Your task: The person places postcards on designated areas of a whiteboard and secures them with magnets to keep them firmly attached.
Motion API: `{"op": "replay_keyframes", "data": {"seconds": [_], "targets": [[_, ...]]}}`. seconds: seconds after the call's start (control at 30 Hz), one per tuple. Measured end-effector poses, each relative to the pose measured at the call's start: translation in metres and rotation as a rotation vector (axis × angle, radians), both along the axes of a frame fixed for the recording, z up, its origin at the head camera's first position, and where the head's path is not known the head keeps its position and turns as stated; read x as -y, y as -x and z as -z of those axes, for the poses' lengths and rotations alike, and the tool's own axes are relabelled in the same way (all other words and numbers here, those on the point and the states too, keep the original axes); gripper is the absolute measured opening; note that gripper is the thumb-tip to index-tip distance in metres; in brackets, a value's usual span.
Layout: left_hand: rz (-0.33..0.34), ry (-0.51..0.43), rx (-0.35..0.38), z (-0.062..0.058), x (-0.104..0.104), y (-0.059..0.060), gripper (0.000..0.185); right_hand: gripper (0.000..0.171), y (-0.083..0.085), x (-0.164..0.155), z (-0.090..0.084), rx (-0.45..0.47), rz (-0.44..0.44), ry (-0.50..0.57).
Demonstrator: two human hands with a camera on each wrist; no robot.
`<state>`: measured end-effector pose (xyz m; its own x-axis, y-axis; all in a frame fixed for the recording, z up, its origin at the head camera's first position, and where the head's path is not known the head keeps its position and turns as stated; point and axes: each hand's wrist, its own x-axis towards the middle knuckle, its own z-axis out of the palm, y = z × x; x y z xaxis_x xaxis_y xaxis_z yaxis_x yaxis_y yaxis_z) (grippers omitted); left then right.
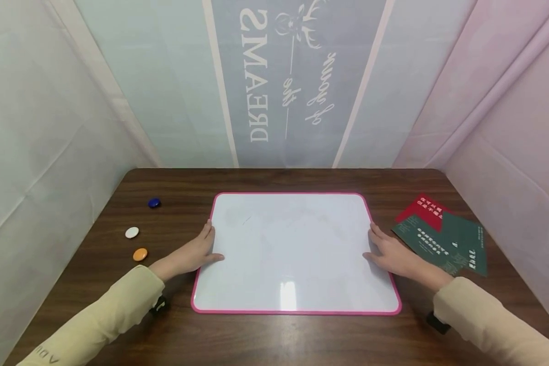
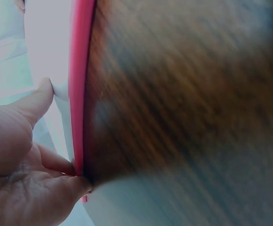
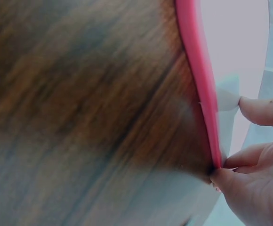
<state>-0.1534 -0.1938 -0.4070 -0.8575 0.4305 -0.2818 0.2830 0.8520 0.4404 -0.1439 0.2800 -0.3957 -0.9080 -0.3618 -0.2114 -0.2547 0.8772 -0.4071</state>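
Whiteboard (image 1: 288,244) lies flat in the middle of the dark wooden table (image 1: 288,338), and we have one hand at each short side of it. Our left hand (image 1: 195,254) touches the left edge, its fingers stretched along the pink rim (image 2: 78,70) and its thumb resting out over the white surface. Our right hand (image 1: 391,254) mirrors it on the right edge. Neither hand seems wrapped round the board; the fingers look long and lightly pressed, and we cannot tell whether any fingertip tucks beneath the rim

To steady the board well, we judge that both palms should press inward with the same light force, since a stronger push from one side would probably skew it. We do well to let the thumbs touch softly, as the glossy face looks easy to smear, and to line the near edge up with our own body

We should also mind our forearms: the orange disc (image 1: 140,254) sits near the left wrist, with the white disc (image 1: 131,232) and blue disc (image 1: 154,203) farther off, while the green cards (image 1: 466,239) and red card (image 1: 423,212) lie beyond the right hand, where a careless sleeve could drag them
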Motion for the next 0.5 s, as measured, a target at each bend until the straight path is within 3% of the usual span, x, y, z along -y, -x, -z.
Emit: {"op": "replay_keyframes", "data": {"seconds": [0.5], "targets": [[0.056,0.022,-0.014,0.0011,0.0077,-0.0012,0.086,0.076,0.0062,0.0015,-0.0091,0.022,-0.027,-0.041]]}}
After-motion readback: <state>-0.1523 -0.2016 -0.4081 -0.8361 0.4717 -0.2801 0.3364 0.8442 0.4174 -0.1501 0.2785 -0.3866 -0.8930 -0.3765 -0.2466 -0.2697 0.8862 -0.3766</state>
